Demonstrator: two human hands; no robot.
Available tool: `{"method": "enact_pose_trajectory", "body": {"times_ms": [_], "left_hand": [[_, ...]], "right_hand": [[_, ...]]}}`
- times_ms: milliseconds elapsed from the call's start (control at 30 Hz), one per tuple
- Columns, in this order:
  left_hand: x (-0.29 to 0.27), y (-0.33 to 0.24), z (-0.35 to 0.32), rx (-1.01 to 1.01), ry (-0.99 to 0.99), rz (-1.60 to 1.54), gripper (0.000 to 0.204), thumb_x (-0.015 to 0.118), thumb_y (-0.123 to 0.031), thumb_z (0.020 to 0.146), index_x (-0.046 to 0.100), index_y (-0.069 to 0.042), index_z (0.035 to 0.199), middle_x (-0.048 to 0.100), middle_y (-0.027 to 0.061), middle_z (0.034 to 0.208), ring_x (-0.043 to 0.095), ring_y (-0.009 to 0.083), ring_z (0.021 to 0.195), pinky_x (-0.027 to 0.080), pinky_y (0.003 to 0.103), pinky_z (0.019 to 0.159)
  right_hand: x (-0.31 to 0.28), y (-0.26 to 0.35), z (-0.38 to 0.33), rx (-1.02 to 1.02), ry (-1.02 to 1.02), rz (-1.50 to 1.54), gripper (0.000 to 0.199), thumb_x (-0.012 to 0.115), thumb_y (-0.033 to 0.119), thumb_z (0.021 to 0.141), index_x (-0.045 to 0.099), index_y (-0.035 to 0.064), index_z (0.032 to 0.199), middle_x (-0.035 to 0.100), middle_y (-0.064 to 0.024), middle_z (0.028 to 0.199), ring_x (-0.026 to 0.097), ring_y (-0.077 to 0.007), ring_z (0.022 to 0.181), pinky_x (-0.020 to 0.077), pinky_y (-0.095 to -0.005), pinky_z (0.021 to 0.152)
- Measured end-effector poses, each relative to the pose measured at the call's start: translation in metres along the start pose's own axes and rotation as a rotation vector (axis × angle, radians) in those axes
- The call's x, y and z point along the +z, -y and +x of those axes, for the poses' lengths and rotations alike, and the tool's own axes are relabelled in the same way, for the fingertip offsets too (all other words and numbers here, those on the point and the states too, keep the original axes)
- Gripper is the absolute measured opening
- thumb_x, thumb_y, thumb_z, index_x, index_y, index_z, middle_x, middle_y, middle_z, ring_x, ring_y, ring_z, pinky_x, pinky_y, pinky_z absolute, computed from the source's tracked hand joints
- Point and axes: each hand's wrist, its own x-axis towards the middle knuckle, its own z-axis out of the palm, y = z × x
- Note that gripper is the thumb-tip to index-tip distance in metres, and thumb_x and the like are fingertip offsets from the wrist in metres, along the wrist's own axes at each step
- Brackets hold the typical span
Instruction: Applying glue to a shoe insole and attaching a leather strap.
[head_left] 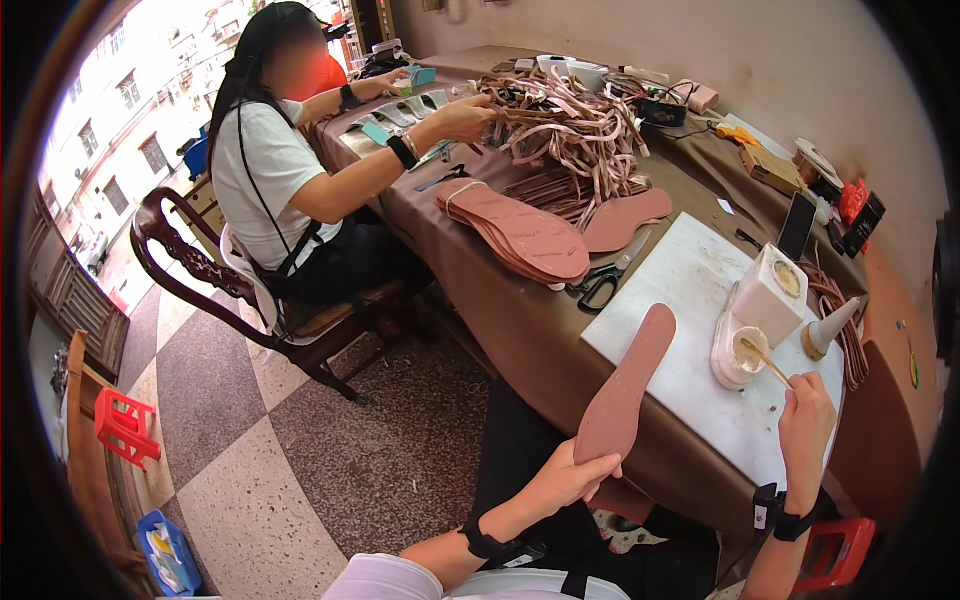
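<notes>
My left hand (572,470) grips the wide end of a reddish-brown shoe insole (628,385), its narrow end pointing up over the table's front edge. In my right hand (806,412) is a thin brush (768,362), with its tip down inside a small whitish pot (738,356). The bristles are hidden in the pot. Beside the pot stands a white block (770,292) with a round opening on top. Pot and block rest on a white board (670,285). Left of the board lies a stack of similar insoles (515,232) tied with a band, next to black-handled scissors (600,285).
A tangled heap of pinkish strips (570,125) covers the table's middle. A cone-shaped object (832,328), a phone (797,226) and a tape roll (820,162) stand at right. A co-worker (270,170) sits at far left, handling strips. Red stools (127,428) stand on the floor.
</notes>
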Motion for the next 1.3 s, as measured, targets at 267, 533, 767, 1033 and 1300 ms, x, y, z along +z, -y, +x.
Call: {"method": "enact_pose_trajectory", "body": {"times_ms": [267, 533, 767, 1033, 1300], "left_hand": [[0.003, -0.005, -0.002, -0.017, -0.027, 0.018, 0.026, 0.06, -0.028, 0.089, 0.059, -0.001, 0.088, 0.057, 0.0031, 0.074, 0.044, 0.0069, 0.048, 0.034, 0.02, 0.043], [0.002, 0.002, -0.004, 0.017, -0.069, -0.017, 0.027, 0.06, -0.027, 0.088, 0.059, -0.001, 0.092, 0.059, 0.0043, 0.078, 0.045, 0.0071, 0.05, 0.034, 0.02, 0.043], [0.0, 0.005, -0.004, -0.016, -0.047, 0.013, 0.025, 0.06, -0.025, 0.089, 0.059, 0.0, 0.091, 0.06, 0.0048, 0.078, 0.045, 0.0075, 0.05, 0.036, 0.02, 0.043], [0.007, -0.005, -0.007, -0.003, -0.159, 0.05, 0.024, 0.059, -0.021, 0.089, 0.062, 0.003, 0.086, 0.06, 0.0051, 0.071, 0.047, 0.0084, 0.047, 0.036, 0.022, 0.042], [0.015, 0.0, 0.0, -0.012, -0.146, 0.083, 0.027, 0.059, -0.015, 0.084, 0.055, 0.006, 0.101, 0.063, 0.0155, 0.08, 0.049, 0.013, 0.047, 0.039, 0.023, 0.042]], "right_hand": [[0.002, 0.001, 0.001, -0.006, 0.001, 0.007, 0.012, 0.058, -0.003, 0.079, 0.061, -0.0027, 0.09, 0.057, -0.013, 0.088, 0.058, -0.0343, 0.075, 0.0452, -0.0404, 0.065], [0.001, 0.001, 0.0, -0.003, 0.014, 0.036, 0.012, 0.058, -0.004, 0.079, 0.061, -0.0027, 0.09, 0.057, -0.0137, 0.088, 0.058, -0.035, 0.075, 0.045, -0.0405, 0.065], [-0.006, 0.004, -0.004, 0.043, 0.018, 0.029, 0.011, 0.055, -0.003, 0.079, 0.06, -0.0029, 0.089, 0.056, -0.0163, 0.087, 0.056, -0.0369, 0.077, 0.0436, -0.0413, 0.067], [0.004, -0.004, 0.002, -0.041, -0.035, -0.072, 0.012, 0.057, -0.003, 0.072, 0.062, 0.0019, 0.081, 0.057, -0.0101, 0.079, 0.06, -0.0295, 0.071, 0.0489, -0.0382, 0.062], [0.01, -0.017, -0.008, -0.02, -0.105, -0.06, 0.009, 0.059, -0.001, 0.068, 0.061, 0.0033, 0.076, 0.055, -0.0069, 0.078, 0.059, -0.0235, 0.072, 0.0491, -0.0355, 0.06]]}}
